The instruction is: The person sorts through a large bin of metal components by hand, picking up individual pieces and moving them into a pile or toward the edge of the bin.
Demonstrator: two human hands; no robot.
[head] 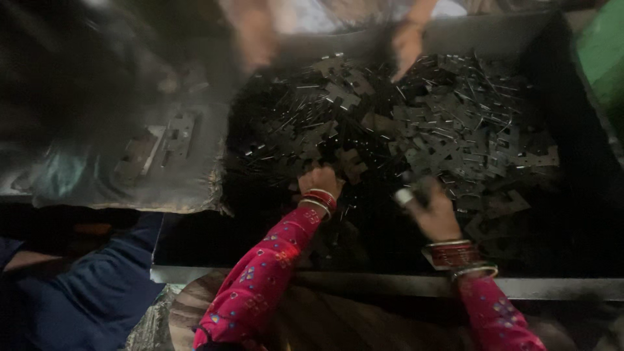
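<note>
Hundreds of thin, dark stamped metal plates (416, 123) lie heaped in a big dark metal bin (390, 285), piled thickest toward its far right corner and thinning toward the near edge — a loose heap that hands can rake through from either side. The person's left hand (318, 181), in a pink patterned sleeve with red bangles at the wrist, is curled down into the near fringe of the pile, fingers closed among the plates as if gathering a few; exactly what it grips is hidden. The right hand (434, 209), also bangled, hovers just beside the heap's near edge and pinches a small pale piece (404, 196) between thumb and fingers, held up clear of the pile. Across the bin, at its far edge, another person's two hands (406, 42) reach down toward the same heap, blurred. Left of the bin, a grey sheet-covered surface (162, 182) carries a few plates (175, 140) laid flat and apart from the heap.
</note>
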